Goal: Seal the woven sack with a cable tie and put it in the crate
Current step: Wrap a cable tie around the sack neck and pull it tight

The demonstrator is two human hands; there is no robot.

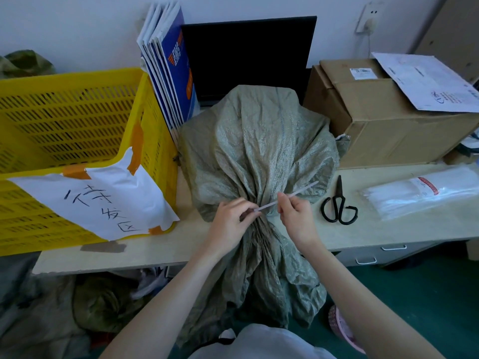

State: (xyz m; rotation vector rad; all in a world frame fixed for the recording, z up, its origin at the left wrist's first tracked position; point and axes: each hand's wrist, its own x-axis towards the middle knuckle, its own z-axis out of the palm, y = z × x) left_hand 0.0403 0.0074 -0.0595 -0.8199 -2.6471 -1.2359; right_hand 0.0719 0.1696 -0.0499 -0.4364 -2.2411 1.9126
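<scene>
A grey-green woven sack (259, 151) lies full on the table, its gathered neck hanging over the front edge. A white cable tie (298, 193) is looped around the neck, and its free tail slants up to the right. My left hand (229, 224) pinches the tie's head at the neck. My right hand (295, 213) grips the tail between thumb and fingers just right of the neck. The yellow slatted crate (77, 120) stands on the table to the left of the sack, with a handwritten paper label taped to its front.
Black scissors (338, 207) lie right of the sack, beside a clear bag of white cable ties (425, 195). A cardboard box (388, 120) with papers on top stands at the back right. A dark monitor (248, 55) and upright folders (168, 68) stand behind the sack.
</scene>
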